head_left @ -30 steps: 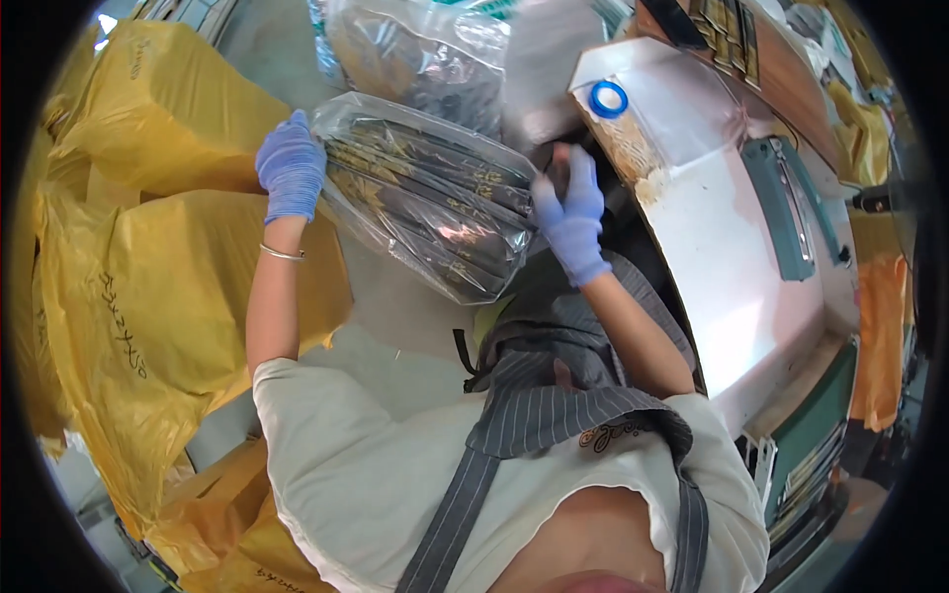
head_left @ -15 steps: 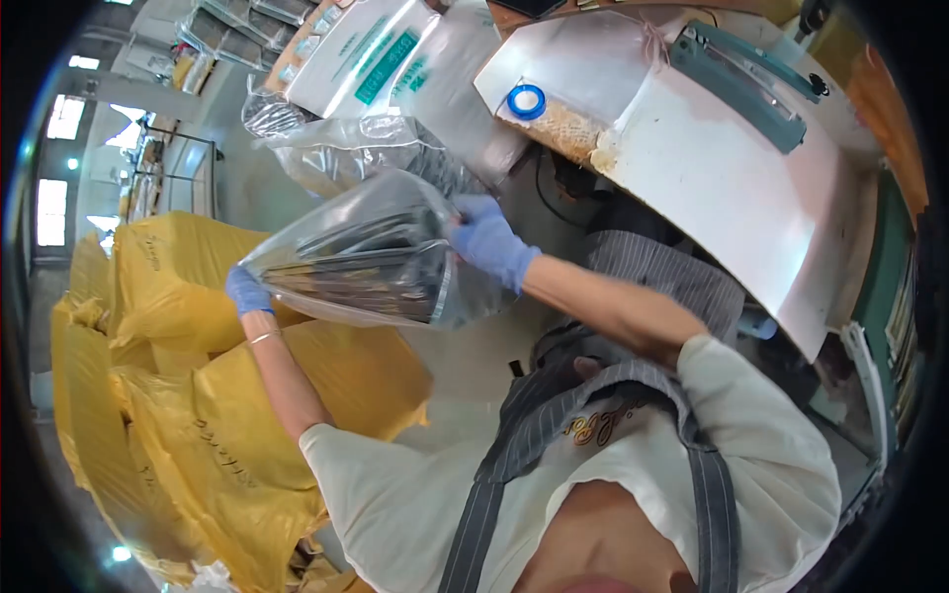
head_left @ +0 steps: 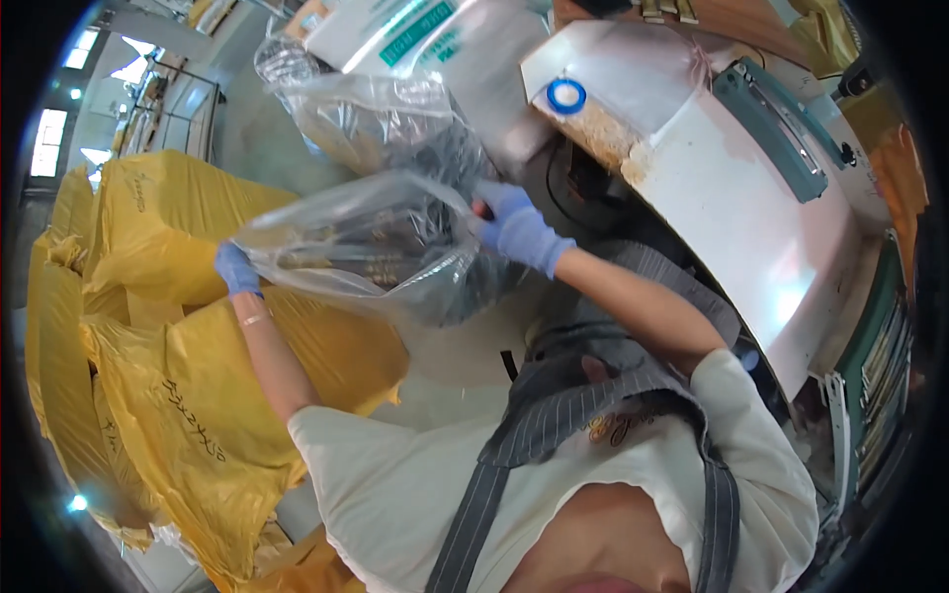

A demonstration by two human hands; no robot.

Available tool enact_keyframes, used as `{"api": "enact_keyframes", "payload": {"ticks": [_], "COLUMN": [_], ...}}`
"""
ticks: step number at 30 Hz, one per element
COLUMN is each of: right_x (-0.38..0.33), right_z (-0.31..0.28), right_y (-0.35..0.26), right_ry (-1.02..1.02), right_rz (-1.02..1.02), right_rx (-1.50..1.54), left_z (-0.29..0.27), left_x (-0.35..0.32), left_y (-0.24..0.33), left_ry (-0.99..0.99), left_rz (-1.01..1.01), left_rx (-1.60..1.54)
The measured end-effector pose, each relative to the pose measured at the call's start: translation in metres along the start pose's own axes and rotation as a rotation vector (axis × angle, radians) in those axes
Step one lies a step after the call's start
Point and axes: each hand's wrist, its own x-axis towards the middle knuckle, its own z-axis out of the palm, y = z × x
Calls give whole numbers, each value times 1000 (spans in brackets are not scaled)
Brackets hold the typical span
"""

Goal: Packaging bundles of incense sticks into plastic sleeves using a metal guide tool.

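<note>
A large clear plastic bag [head_left: 346, 212] is stretched between my two hands, its mouth spread wide. Dark, flat items show inside it, too blurred to name. My left hand [head_left: 237, 267], in a blue glove, grips the bag's rim on the left, beside a yellow wrapped bundle. On the opposite side, my gloved right hand [head_left: 519, 229] is closed on the rim, thumb side toward the bag. Just beyond, another clear plastic bag [head_left: 381, 114] sags with wrinkled film and overlaps the held one.
Yellow wrapped bundles [head_left: 178, 217] are stacked at left. To the right stands a white worktable [head_left: 712, 188] with a worn edge, carrying a blue tape roll [head_left: 566, 96] and a grey-green bag sealer [head_left: 771, 128]. White printed plastic sacks [head_left: 395, 35] lie at the back.
The held bag's mouth has opened wider toward me, and its near rim now droops in a curve. My right hand has moved slightly right. The whole view has shifted a little.
</note>
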Motion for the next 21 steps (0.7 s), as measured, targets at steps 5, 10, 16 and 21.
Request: {"api": "enact_keyframes", "payload": {"ticks": [5, 10, 16, 21], "right_x": [-5, -11, 24, 38], "right_z": [-8, -7, -27, -154], "right_y": [-66, -46, -91, -73], "right_ry": [-22, -595, -327, 528], "right_rz": [-626, -589, -533, -294], "right_rx": [-383, -988, -243, 372], "left_z": [0, 3, 19, 154], "left_x": [-41, -55, -103, -403], "left_y": [34, 56, 91, 129], "left_ry": [-79, 41, 187, -402], "left_rz": [176, 449, 722, 820], "left_rx": [228, 268, 317, -29]}}
